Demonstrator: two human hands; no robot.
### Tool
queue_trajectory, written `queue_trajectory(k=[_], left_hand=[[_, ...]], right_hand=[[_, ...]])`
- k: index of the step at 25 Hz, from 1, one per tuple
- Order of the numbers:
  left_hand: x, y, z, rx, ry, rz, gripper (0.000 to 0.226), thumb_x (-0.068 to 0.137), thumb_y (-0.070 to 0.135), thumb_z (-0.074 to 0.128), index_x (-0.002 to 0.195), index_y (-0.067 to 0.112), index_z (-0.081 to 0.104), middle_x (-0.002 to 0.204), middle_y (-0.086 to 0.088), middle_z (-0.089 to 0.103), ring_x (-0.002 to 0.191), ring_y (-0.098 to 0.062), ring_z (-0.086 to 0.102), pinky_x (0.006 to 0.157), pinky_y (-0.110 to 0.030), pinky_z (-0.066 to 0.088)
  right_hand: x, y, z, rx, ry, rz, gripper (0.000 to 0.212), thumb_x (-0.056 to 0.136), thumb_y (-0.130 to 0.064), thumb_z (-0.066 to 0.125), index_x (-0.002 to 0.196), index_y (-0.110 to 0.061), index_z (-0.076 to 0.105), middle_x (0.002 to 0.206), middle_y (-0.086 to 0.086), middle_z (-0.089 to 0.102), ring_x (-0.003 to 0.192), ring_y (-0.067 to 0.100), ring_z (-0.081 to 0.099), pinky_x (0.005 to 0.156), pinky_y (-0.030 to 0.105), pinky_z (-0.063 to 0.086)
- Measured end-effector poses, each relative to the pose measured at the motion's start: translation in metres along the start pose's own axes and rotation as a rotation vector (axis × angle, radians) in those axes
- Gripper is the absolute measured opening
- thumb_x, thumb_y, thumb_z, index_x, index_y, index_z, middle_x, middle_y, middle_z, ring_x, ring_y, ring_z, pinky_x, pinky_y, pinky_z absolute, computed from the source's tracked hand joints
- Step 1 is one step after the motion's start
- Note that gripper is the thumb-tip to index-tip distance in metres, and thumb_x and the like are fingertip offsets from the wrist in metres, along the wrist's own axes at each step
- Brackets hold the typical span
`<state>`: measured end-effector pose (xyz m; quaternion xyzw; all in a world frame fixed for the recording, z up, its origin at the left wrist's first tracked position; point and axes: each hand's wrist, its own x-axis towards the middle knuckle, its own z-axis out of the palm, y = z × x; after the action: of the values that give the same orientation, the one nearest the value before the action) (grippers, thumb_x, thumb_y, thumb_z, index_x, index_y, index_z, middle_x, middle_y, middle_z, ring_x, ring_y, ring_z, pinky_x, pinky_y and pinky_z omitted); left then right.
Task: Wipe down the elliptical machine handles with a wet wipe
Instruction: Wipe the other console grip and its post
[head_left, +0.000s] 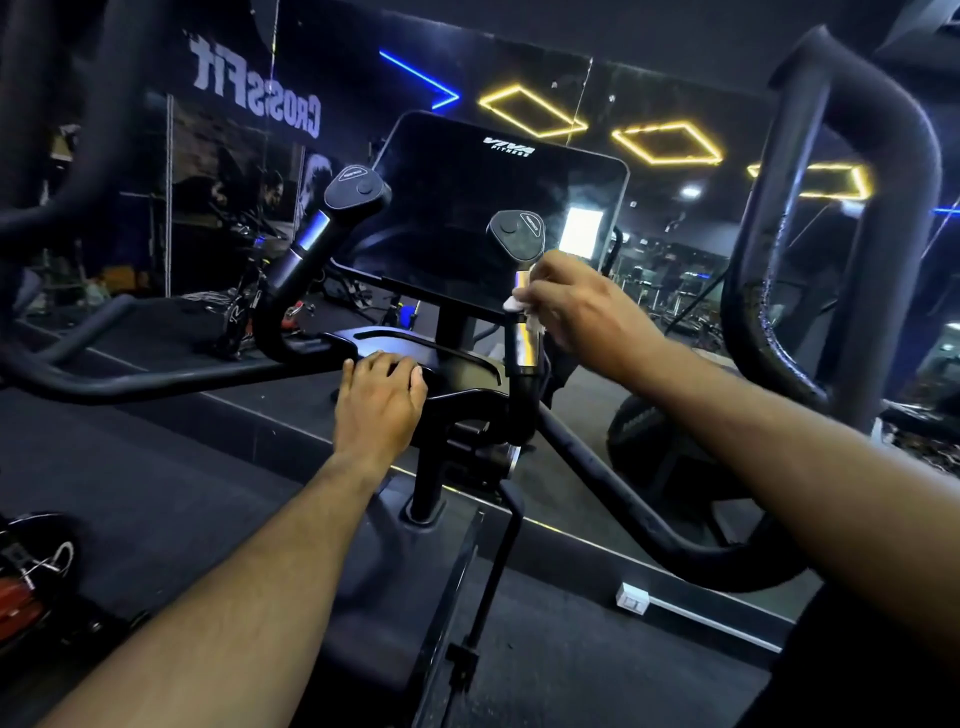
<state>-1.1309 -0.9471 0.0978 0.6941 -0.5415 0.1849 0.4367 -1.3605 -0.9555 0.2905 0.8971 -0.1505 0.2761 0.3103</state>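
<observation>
Though dim, mirrored gym wall (218, 218)

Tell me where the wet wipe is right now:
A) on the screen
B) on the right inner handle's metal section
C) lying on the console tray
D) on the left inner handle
B: the right hand pinches the wet wipe against the right inner handle, on its metal section; the left hand rests on the console tray.

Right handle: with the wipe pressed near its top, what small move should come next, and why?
Probably slide the right hand down, dragging the wet wipe along the right handle; the shiny section just below the wipe is bare, while the left hand rests on the tray.
</observation>
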Motion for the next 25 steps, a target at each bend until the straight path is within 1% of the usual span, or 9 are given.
queue_trajectory(k=[3, 7, 10, 12, 15, 18, 21, 23, 25], left_hand=[[-0.002, 0.0, 0.0, -0.021, 0.019, 0.003, 0.035, 0.107, 0.03, 0.04, 0.104, 0.014, 0.071, 0.109, -0.008, 0.069, 0.111, -0.033, 0.06, 0.116, -0.062, 0.036], [-0.002, 0.001, 0.001, -0.042, 0.036, 0.008, 0.026, 0.107, 0.025, 0.047, 0.105, 0.013, 0.07, 0.111, -0.009, 0.068, 0.113, -0.034, 0.059, 0.118, -0.062, 0.032], [-0.001, 0.002, -0.001, -0.059, 0.012, -0.001, 0.028, 0.107, 0.026, 0.044, 0.108, 0.015, 0.07, 0.114, -0.007, 0.067, 0.115, -0.033, 0.058, 0.121, -0.061, 0.029], [0.0, 0.002, -0.003, -0.044, 0.003, -0.007, 0.028, 0.107, 0.026, 0.044, 0.107, 0.015, 0.069, 0.114, -0.007, 0.068, 0.113, -0.034, 0.058, 0.119, -0.062, 0.03], [0.001, 0.003, -0.006, -0.022, -0.047, -0.011, 0.028, 0.107, 0.028, 0.043, 0.111, 0.015, 0.068, 0.119, -0.007, 0.067, 0.116, -0.033, 0.058, 0.118, -0.061, 0.031], [0.006, 0.009, -0.014, 0.009, -0.162, -0.049, 0.034, 0.109, 0.033, 0.04, 0.129, 0.016, 0.063, 0.137, -0.008, 0.062, 0.132, -0.033, 0.05, 0.121, -0.059, 0.025], [0.003, 0.021, -0.025, 0.024, -0.258, -0.144, 0.043, 0.111, 0.037, 0.041, 0.149, 0.019, 0.048, 0.158, -0.01, 0.045, 0.15, -0.031, 0.034, 0.125, -0.06, 0.01], [-0.01, 0.04, -0.032, -0.149, -0.174, -0.127, 0.039, 0.109, 0.029, 0.049, 0.146, 0.017, 0.051, 0.154, -0.008, 0.048, 0.146, -0.028, 0.04, 0.126, -0.062, 0.009], [-0.043, 0.068, -0.035, -0.48, -0.047, -0.105, 0.03, 0.105, 0.016, 0.056, 0.135, 0.017, 0.059, 0.14, -0.001, 0.059, 0.132, -0.021, 0.052, 0.122, -0.056, 0.029]], right_hand=[[-0.032, -0.038, 0.021, 0.058, 0.007, -0.024, 0.014, 0.096, -0.013, 0.06, 0.094, -0.006, 0.072, 0.098, 0.01, 0.058, 0.087, 0.023, 0.053, 0.073, 0.04, 0.054], [-0.038, -0.041, 0.023, -0.001, -0.074, -0.112, 0.026, 0.101, -0.023, 0.049, 0.098, -0.008, 0.07, 0.101, 0.009, 0.057, 0.09, 0.022, 0.052, 0.071, 0.037, 0.055], [0.013, -0.013, 0.01, -0.011, 0.05, 0.052, 0.019, 0.098, -0.018, 0.055, 0.098, -0.005, 0.07, 0.104, 0.011, 0.056, 0.089, 0.022, 0.053, 0.071, 0.041, 0.057], [0.034, -0.004, 0.004, 0.037, 0.147, 0.145, 0.007, 0.093, -0.007, 0.064, 0.094, -0.004, 0.071, 0.102, 0.012, 0.057, 0.083, 0.018, 0.054, 0.073, 0.035, 0.056], [0.015, -0.024, 0.017, 0.133, 0.268, 0.263, 0.007, 0.088, -0.002, 0.067, 0.092, -0.004, 0.073, 0.095, 0.012, 0.055, 0.076, 0.016, 0.052, 0.069, 0.025, 0.049], [-0.033, -0.05, 0.032, 0.213, 0.293, 0.337, 0.012, 0.087, -0.001, 0.07, 0.098, -0.004, 0.073, 0.092, 0.008, 0.051, 0.077, 0.017, 0.054, 0.07, 0.024, 0.05], [-0.067, -0.064, 0.039, 0.338, 0.303, 0.46, 0.019, 0.088, 0.001, 0.068, 0.104, -0.009, 0.074, 0.092, 0.003, 0.053, 0.08, 0.013, 0.054, 0.076, 0.021, 0.049], [-0.079, -0.072, 0.044, 0.434, 0.327, 0.599, 0.019, 0.089, -0.003, 0.069, 0.103, -0.014, 0.075, 0.091, -0.001, 0.061, 0.084, 0.013, 0.058, 0.081, 0.026, 0.051], [-0.09, -0.077, 0.051, 0.618, 0.412, 0.807, 0.019, 0.09, -0.005, 0.069, 0.1, -0.019, 0.076, 0.094, -0.003, 0.068, 0.087, 0.01, 0.065, 0.082, 0.026, 0.054]])
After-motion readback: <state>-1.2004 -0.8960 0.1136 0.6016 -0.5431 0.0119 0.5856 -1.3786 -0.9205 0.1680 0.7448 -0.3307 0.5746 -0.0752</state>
